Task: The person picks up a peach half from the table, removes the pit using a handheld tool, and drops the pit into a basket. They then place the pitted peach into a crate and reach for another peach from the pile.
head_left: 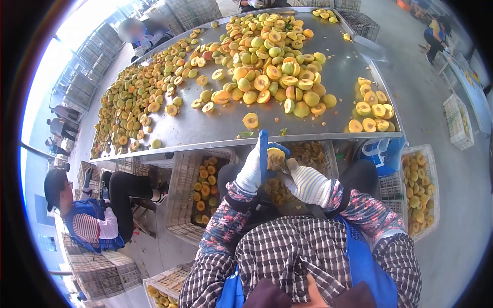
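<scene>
My left hand (pixel 252 167), in a white glove with blue-coated fingers, holds a halved yellow peach (pixel 276 153) just past the table's near edge, its index finger pointing up. Close against that fruit is my right hand (pixel 309 185), in a striped, stained glove with the fingers curled; whatever lies in its grip is hidden. Beneath both hands sits a crate of brownish fruit pieces (pixel 312 154). On the metal table (pixel 195 128) in front, a large heap of peach halves (pixel 277 77) is spread, many with the cut face up.
A crate of fruit (pixel 172 197) stands left of my knees, another crate (pixel 434 205) to the right. A blue bag (pixel 387 154) hangs by the table's corner. One co-worker (pixel 92 215) sits at left; others are across the table. Stacked crates (pixel 102 269) stand lower left.
</scene>
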A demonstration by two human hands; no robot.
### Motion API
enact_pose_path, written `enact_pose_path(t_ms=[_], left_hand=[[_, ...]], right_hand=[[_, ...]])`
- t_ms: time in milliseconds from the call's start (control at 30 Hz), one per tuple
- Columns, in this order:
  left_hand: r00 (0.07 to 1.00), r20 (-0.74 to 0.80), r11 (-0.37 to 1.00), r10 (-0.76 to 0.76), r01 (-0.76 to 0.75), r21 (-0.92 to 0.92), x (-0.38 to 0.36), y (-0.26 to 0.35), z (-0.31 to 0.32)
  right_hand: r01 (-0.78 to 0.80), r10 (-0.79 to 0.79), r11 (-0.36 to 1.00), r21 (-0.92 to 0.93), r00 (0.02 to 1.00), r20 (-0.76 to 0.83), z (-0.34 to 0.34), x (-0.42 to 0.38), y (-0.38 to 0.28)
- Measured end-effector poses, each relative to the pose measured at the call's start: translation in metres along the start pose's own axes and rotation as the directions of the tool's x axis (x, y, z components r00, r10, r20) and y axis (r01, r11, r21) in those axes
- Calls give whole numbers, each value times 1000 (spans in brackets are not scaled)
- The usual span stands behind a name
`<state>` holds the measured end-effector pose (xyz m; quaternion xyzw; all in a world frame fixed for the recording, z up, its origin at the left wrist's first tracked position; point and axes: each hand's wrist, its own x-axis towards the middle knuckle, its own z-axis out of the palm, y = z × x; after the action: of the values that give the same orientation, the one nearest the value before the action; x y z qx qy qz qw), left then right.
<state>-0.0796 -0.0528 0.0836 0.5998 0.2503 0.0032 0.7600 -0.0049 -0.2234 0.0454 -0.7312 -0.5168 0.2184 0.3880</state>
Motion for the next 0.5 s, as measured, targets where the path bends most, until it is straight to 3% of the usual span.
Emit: enact_pose_path(t_ms=[67,167,200,233,267,300,367,400,467,500], left_hand=[[998,-20,998,-56,56,40,-3,2,0],[997,25,995,-68,69,-75,4,-10,0],[984,-85,975,160,-171,-143,5,-20,8],[906,-207,894,370,-407,-184,8,-27,12],[893,-184,887,412,-439,-142,13,-34,9],[779,-189,796,598,-605,26,28,-44,7],[802,-226,829,553,-557,53,31,-53,1],[806,-222,832,549,-552,54,28,-50,-1],[946,-31,942,322,-323,-94,22,-41,-6],[949,-24,945,315,-315,-92,22,-41,-5]], right_hand=[[37,-37,999,-19,999,8,-4,4,2],[48,-45,995,-85,998,39,-23,9,-2],[-27,29,999,-47,999,37,-28,12,-3],[-99,99,995,-10,994,39,-31,15,-6],[-94,95,993,66,995,-14,-30,15,-11],[-90,91,994,65,996,-13,-24,14,-8],[41,-37,998,40,996,-80,-9,14,0],[36,-36,999,21,999,19,-14,13,0],[36,-39,999,32,996,84,-10,14,12],[40,-45,998,40,988,144,-8,13,15]])
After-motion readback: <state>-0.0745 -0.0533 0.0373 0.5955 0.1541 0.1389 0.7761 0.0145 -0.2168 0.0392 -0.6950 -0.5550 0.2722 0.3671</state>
